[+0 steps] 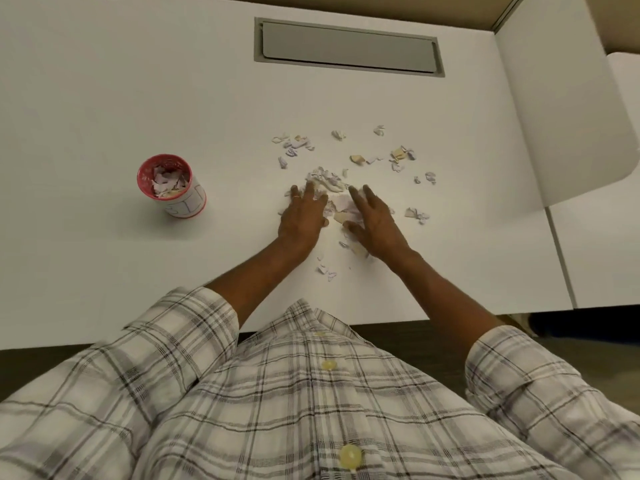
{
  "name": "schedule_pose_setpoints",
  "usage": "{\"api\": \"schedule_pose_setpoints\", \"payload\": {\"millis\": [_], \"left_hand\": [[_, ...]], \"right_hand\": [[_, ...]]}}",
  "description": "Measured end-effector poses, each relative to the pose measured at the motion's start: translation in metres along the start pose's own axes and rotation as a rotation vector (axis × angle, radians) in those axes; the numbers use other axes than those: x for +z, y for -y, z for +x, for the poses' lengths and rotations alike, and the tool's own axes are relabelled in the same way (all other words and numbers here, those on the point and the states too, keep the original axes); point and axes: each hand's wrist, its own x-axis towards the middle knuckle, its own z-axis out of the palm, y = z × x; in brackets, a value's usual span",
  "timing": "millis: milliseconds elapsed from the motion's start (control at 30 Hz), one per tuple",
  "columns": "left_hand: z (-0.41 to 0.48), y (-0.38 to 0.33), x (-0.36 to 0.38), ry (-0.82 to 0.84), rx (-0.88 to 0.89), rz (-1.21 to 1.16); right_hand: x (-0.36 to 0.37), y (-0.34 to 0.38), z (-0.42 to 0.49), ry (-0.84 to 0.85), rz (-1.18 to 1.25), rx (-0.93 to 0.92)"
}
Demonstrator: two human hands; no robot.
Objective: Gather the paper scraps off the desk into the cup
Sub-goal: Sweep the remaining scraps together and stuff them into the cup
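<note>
My checked white cotton shirt [311, 393] fills the frame's bottom. At centre my left hand [301, 216] and right hand [375, 221] lie flat on the white worktop [138, 81], fingers [309, 194] straight, gripping nothing, flanking one heap of torn white-and-tan paper scraps [329, 183]. The stragglers [401, 155] beyond, upper right, are too many to count. One red-rimmed paper cup [171, 185], centre left and well apart, looks nearly full: bits could slip under my palms or overflow.

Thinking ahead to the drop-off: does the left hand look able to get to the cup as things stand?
Probably yes. The cup stands upright to the left of the left hand, with only bare desk between them. The hand lies flat on the paper scraps.
</note>
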Motion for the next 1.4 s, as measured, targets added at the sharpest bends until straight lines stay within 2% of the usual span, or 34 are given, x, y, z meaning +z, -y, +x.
{"api": "schedule_pose_setpoints", "payload": {"millis": [100, 200, 300, 400, 500, 667, 867, 1033, 1100, 1200, 1400], "left_hand": [[-0.005, -0.002, 0.004, -0.113, 0.027, -0.116], [-0.009, 0.002, 0.000, -0.177, 0.089, -0.144], [-0.008, 0.010, -0.004, -0.208, 0.061, -0.203], [-0.006, 0.016, -0.009, -0.208, 0.011, -0.297], [-0.010, 0.020, -0.021, -0.254, -0.006, -0.383], [-0.028, 0.031, -0.058, -0.397, -0.028, -0.521], [-0.055, 0.069, -0.118, -0.503, -0.077, -0.600], [-0.084, 0.121, -0.151, -0.564, -0.193, -0.600], [-0.090, 0.140, -0.158, -0.581, -0.239, -0.529], [-0.093, 0.162, -0.160, -0.590, -0.292, -0.414], [-0.086, 0.180, -0.153, -0.587, -0.330, -0.488]], "right_hand": [[0.015, 0.019, 0.007, -0.029, -0.086, -0.079], [0.020, 0.033, 0.004, -0.140, -0.132, -0.169], [0.018, 0.028, 0.006, -0.171, -0.202, -0.234], [0.010, 0.031, 0.014, -0.206, -0.143, -0.183], [-0.004, 0.046, 0.023, -0.226, 0.012, -0.040], [-0.030, 0.080, 0.045, -0.152, 0.388, 0.133], [-0.048, 0.152, 0.061, -0.065, 0.590, 0.020], [-0.043, 0.223, 0.077, -0.014, 0.607, -0.132], [-0.037, 0.249, 0.087, 0.004, 0.603, -0.159], [-0.025, 0.281, 0.097, 0.032, 0.551, -0.178], [-0.009, 0.310, 0.107, 0.046, 0.522, -0.148]]}}
